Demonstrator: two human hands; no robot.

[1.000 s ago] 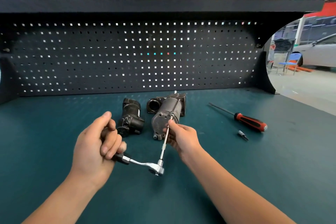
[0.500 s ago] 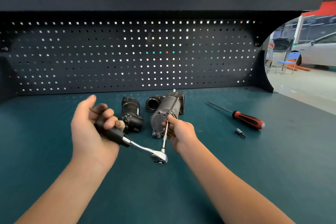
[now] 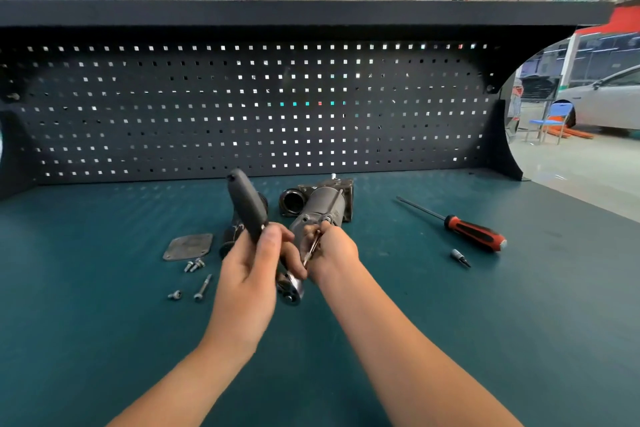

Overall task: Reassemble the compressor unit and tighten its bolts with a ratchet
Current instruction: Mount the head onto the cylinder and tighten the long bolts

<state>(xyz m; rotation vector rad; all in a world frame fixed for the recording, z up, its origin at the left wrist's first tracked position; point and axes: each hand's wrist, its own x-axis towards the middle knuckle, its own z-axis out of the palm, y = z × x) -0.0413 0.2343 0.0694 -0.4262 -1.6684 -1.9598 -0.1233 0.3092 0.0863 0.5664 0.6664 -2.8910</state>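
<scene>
The grey metal compressor unit (image 3: 320,208) lies on the green bench mat, its bolted end facing me. My left hand (image 3: 258,263) grips the ratchet (image 3: 247,204) by its black handle, which points up and away; the chrome ratchet head (image 3: 290,289) sits low between my hands. My right hand (image 3: 334,253) pinches the thin extension bar (image 3: 311,248) that runs from the ratchet head up to a bolt on the compressor's end face. A black compressor part (image 3: 235,236) lies left of the unit, mostly hidden behind the ratchet handle and my left hand.
A flat metal cover plate (image 3: 188,246) lies left of my hands, with several loose bolts (image 3: 195,265) in front of it. A red-and-black screwdriver (image 3: 474,231) and a small bit (image 3: 460,257) lie to the right. The perforated back panel (image 3: 242,107) closes the bench's far side.
My left hand swung the ratchet handle from low on the left up and over toward the middle. The cover plate and loose bolts, earlier hidden behind my left hand, are now in view.
</scene>
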